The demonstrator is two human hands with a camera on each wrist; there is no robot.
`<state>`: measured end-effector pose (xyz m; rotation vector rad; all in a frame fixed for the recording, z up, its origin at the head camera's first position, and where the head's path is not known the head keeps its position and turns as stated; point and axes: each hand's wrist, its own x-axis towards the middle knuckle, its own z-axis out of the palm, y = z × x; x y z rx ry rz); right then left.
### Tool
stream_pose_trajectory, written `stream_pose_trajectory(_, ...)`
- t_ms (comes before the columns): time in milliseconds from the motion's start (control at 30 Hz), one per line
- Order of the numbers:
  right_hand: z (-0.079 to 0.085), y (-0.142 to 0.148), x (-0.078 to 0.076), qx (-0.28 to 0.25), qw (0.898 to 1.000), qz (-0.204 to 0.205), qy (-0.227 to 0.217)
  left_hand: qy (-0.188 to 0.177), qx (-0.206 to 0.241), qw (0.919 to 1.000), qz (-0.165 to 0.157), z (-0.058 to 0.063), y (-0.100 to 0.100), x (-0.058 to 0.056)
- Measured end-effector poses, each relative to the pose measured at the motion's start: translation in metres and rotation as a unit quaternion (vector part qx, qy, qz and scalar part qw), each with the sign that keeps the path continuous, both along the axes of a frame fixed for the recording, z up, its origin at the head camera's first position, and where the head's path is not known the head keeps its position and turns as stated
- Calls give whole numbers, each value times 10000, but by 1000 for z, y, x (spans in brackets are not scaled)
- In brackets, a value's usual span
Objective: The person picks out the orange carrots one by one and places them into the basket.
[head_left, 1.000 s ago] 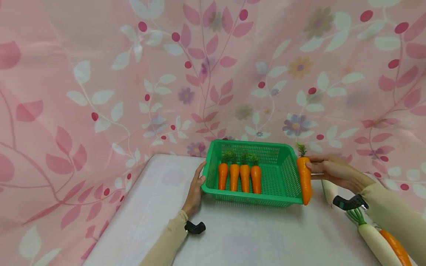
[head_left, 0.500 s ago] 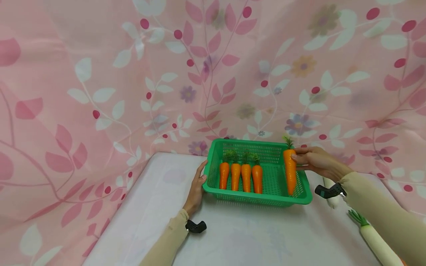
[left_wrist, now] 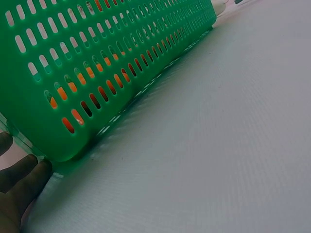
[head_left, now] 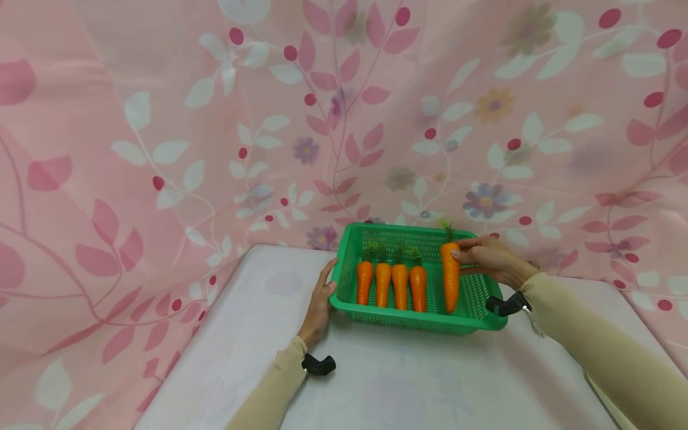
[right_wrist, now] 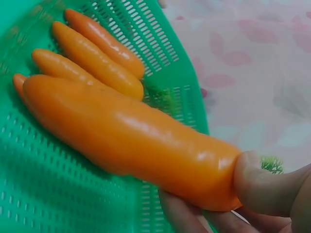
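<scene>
A green plastic basket [head_left: 419, 319] with slotted walls stands on the table. Several orange carrots [head_left: 400, 286] with leafy green tops lie side by side in its left part. At the upper end of another carrot [head_left: 450, 280], my right hand [head_left: 491, 260] pinches it between thumb and fingers, over the right part of the basket. In the right wrist view this carrot [right_wrist: 131, 141] overlaps the row, its tip toward the left. My left hand [head_left: 318, 307] rests against the basket's left end, and its fingers [left_wrist: 24, 177] lie near the bottom corner in the left wrist view.
A white cloth covers the table [head_left: 387, 382]. Behind it hangs a pink floral curtain [head_left: 301, 119]. Part of a white radish [head_left: 604, 397] shows below the right sleeve [head_left: 596, 334], which hides most of it.
My right hand has carried the carrot leftward from the basket's right rim to over its inside, closer to the row. My left hand has stayed at the basket's left end.
</scene>
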<state>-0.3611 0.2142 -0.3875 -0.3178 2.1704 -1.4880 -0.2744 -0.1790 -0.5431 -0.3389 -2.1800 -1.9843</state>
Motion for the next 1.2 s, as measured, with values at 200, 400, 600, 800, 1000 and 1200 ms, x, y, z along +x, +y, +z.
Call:
stream_pose_trajectory(200,-9,-10,-7,49,9999,51,-157,-10,6,10000,-15,0,-1,-1)
stream_pose_trajectory(400,-15,-19,-12,62,9999,107,-79,-53,30,10000,-32,1,-1,-1)
stream_pose_trajectory(600,-24,-25,-17,225,9997,39,-67,-101,118,9999,-61,4,0,-1)
stream_pose_trajectory(800,-36,-28,-18,444,9988,-48,-204,-73,128,9999,-70,1,1,-3)
stream_pose_trajectory(1000,-46,-31,-21,638,9972,-222,-306,-15,109,9999,-92,0,1,-3)
stream_pose_trajectory(1200,-51,-31,-23,764,9961,-297,-322,-18,145,9998,-138,1,0,-1)
